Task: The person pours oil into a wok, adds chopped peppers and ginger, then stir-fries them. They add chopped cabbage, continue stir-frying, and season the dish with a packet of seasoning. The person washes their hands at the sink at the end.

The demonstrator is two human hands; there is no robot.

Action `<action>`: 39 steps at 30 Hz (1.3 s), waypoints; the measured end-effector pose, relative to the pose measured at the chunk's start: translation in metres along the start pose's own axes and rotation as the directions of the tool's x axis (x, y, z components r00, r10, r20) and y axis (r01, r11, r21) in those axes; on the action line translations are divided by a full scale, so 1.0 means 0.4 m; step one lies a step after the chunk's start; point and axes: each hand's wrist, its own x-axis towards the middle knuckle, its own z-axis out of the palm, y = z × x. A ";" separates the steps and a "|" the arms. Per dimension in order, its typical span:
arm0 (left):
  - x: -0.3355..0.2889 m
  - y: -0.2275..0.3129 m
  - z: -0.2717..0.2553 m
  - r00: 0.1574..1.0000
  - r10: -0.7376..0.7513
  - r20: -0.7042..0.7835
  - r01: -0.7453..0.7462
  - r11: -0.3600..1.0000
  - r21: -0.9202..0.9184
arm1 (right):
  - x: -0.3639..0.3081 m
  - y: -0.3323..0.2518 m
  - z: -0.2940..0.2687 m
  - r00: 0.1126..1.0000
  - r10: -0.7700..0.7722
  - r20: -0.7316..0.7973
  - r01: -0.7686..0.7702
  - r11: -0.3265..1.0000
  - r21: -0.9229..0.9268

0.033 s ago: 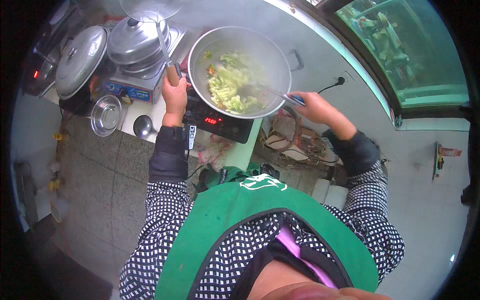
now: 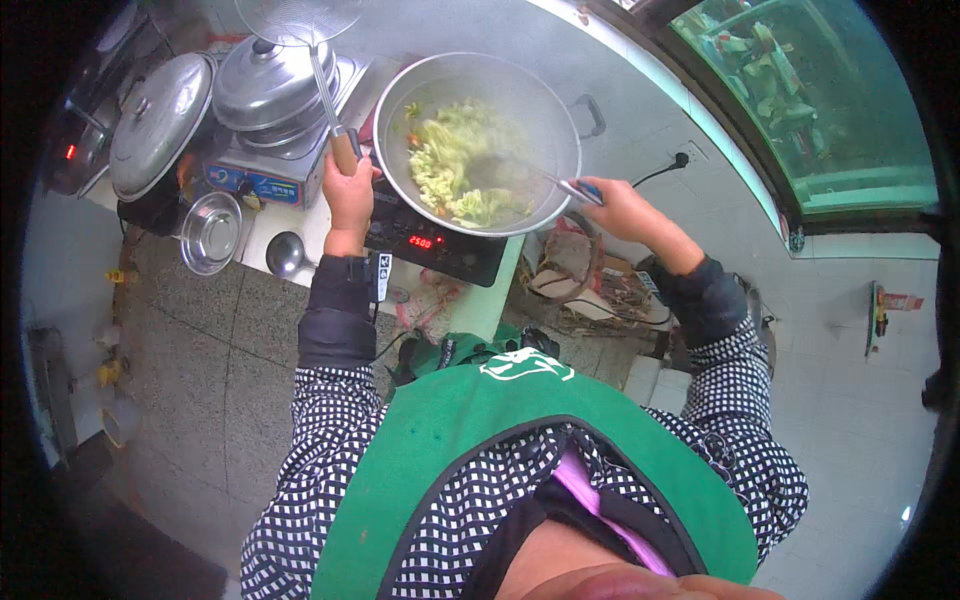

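Observation:
In my left hand (image 2: 348, 200) is the brown handle of a wire-mesh skimmer (image 2: 322, 85); its round mesh head points away from me. A dark handle beside it may belong to the wok, but I cannot tell whether I grip that too. Closed around a blue-and-black handle, my right hand (image 2: 628, 210) holds a spatula (image 2: 545, 180) whose head dips among the food. Chopped pale-green vegetables (image 2: 440, 165) with orange bits steam inside the big grey wok (image 2: 570, 130). Under the wok sits a black induction cooker (image 2: 470, 258) with a lit red display.
Left of the wok, a lidded steel pot (image 2: 275, 90) stands on a gas stove (image 2: 255, 185). Farther left is a large lidded pot (image 2: 160, 125). A steel bowl (image 2: 212, 232) and a ladle (image 2: 287, 255) lie by the counter's front edge. A plug (image 2: 680, 160) is in the wall.
My right hand and the spatula have shifted slightly, and the vegetables have moved a little toward the left of the wok. My left hand stays in place.

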 end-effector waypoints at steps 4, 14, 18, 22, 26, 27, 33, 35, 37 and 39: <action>-0.029 -0.005 -0.008 0.999 0.033 0.013 -0.032 0.999 -0.031 | -0.006 0.097 -0.011 0.966 0.245 0.079 -0.252 0.841 0.479; -0.047 -0.003 -0.011 0.995 0.063 0.076 -0.063 0.998 0.002 | 0.206 0.141 -0.034 0.889 0.376 0.262 -0.457 0.683 0.570; -0.046 0.000 -0.012 0.996 0.055 0.065 -0.057 0.998 0.031 | 0.274 0.072 -0.014 0.960 0.147 0.237 -0.247 0.846 0.472; -0.053 -0.001 -0.012 0.995 0.065 0.074 -0.064 0.998 -0.020 | 0.144 0.041 -0.088 0.985 0.028 0.168 -0.071 0.965 0.253; -0.066 0.001 -0.013 0.994 0.087 0.068 -0.086 0.996 -0.023 | 0.031 0.099 -0.188 0.966 0.218 0.140 -0.237 0.962 0.137; -0.068 0.003 -0.013 0.996 0.067 0.051 -0.066 0.998 -0.010 | 0.027 0.114 -0.184 0.948 0.296 0.116 -0.308 0.946 0.100; -0.059 0.008 -0.010 0.998 0.024 0.059 -0.022 0.999 -0.042 | 0.116 0.099 -0.030 0.881 0.295 0.370 -0.459 0.723 0.516; -0.056 0.007 -0.011 0.997 0.055 0.054 -0.055 0.998 0.000 | 0.120 0.069 -0.004 0.908 0.185 0.376 -0.371 0.773 0.515; -0.056 0.006 -0.014 0.996 0.051 0.068 -0.052 0.999 0.003 | 0.089 0.042 -0.016 0.928 0.127 0.351 -0.284 0.849 0.446; -0.058 0.005 -0.016 0.996 0.064 0.068 -0.065 0.998 0.005 | 0.035 0.024 -0.051 0.974 0.034 0.223 -0.100 0.951 0.292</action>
